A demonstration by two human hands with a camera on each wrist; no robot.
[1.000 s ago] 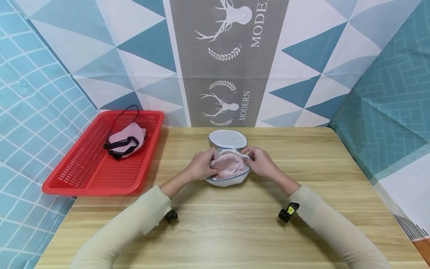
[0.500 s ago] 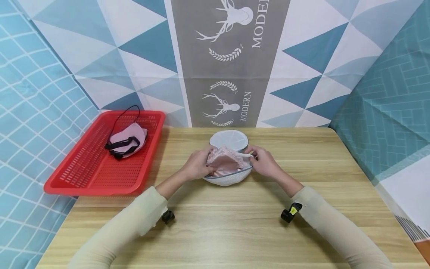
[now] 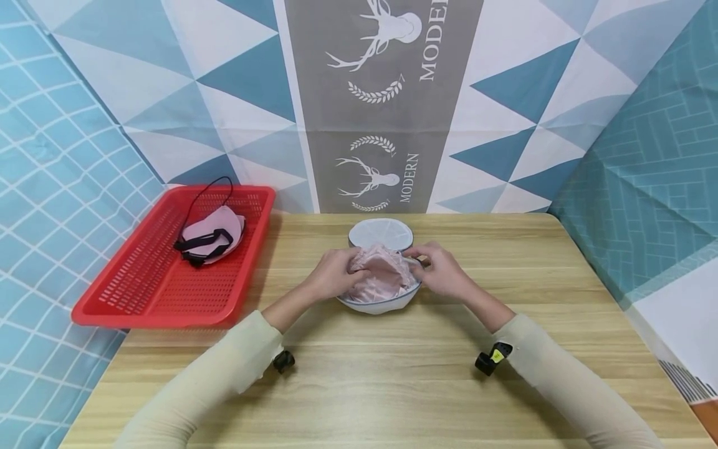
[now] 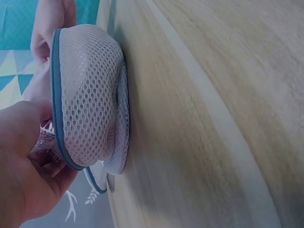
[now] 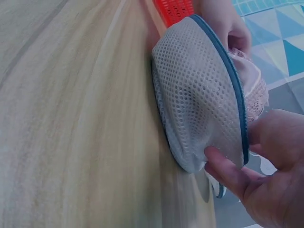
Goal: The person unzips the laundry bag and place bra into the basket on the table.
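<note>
A white mesh laundry bag [image 3: 374, 307] with a blue-grey zip edge sits unzipped on the table, its round lid [image 3: 381, 234] folded back. A pink satin garment [image 3: 377, 284] with lace trim fills the opening and rises above the rim. At the bag's left side, my left hand [image 3: 333, 274] pinches the garment between thumb and fingers; part of that grip is hidden inside. My right hand [image 3: 442, 272] grips the bag's right rim. The right wrist view has those fingers [image 5: 223, 166] against the outer mesh.
On the left stands a red perforated basket [image 3: 185, 293]. Inside it lies a pink padded item [image 3: 220, 226] with black straps and a thin black cord. A patterned backdrop [image 3: 381, 81] rises behind the wooden table [image 3: 381, 380].
The lace trim of the pink garment has come up above the bag's rim, lying folded over by my left hand. My right hand pulled the right rim outward, then eased slightly back.
</note>
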